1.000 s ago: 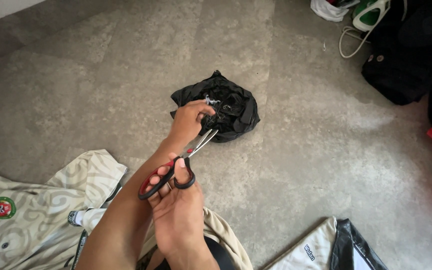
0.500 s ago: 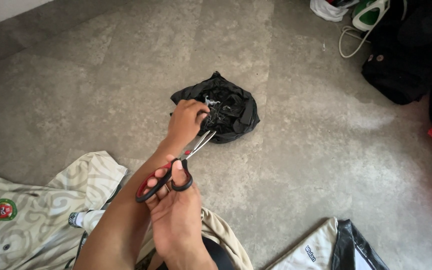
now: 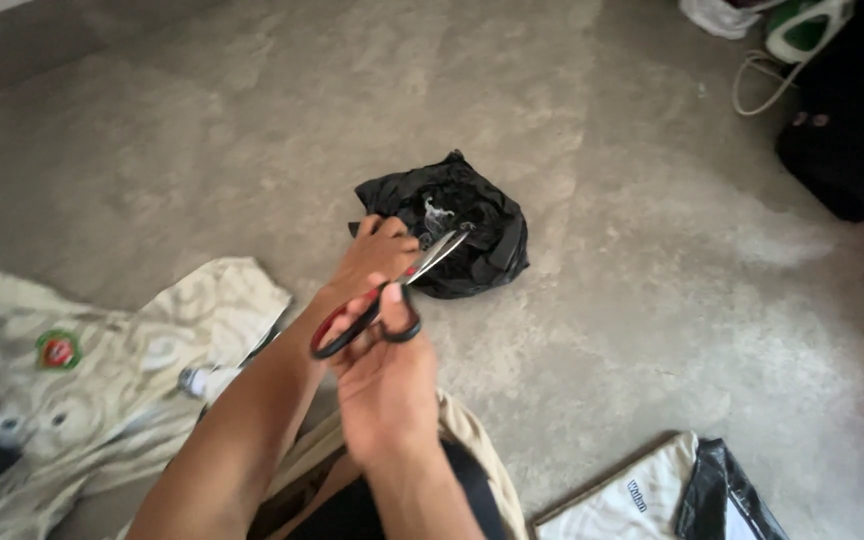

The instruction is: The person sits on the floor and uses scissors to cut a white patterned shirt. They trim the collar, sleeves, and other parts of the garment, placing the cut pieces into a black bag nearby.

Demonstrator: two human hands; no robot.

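A: Nearest the camera?
B: Right hand (image 3: pixel 384 385), fingers curled through the loops of the scissors (image 3: pixel 392 300). Red-and-black handles, thumb in the black loop. Firm hold.

A: Blades?
B: Parted slightly, tips pointing up-right onto the black plastic bag (image 3: pixel 457 230). Blurred, so can't tell if the tips touch it or just overlap it.

A: Left hand?
B: Left hand (image 3: pixel 377 258) lies past the right one, forearm crossing in front of it. Fingers bent down at the bag's near-left edge, touching it. Whether they pinch the plastic: can't tell.

A: Bag position?
B: On the grey concrete floor (image 3: pixel 602 300), mid-frame, crumpled into a lump, a pale scrap showing at its top.

A: Labels or packages around?
B: Lower left, cream patterned cloth (image 3: pixel 132 350) spread on the floor, with a round red-and-green badge (image 3: pixel 58 350) on it, well left of the hands. Bottom right, a flat white package (image 3: pixel 632 495) with small dark print, a black glossy bag (image 3: pixel 722 495) just beside it.

A: Farther out?
B: Top right corner: a dark bag (image 3: pixel 852 140), a white cord (image 3: pixel 767 85) looped beside it, a green-and-white object (image 3: pixel 802 25) at the edge. All well apart from the hands.
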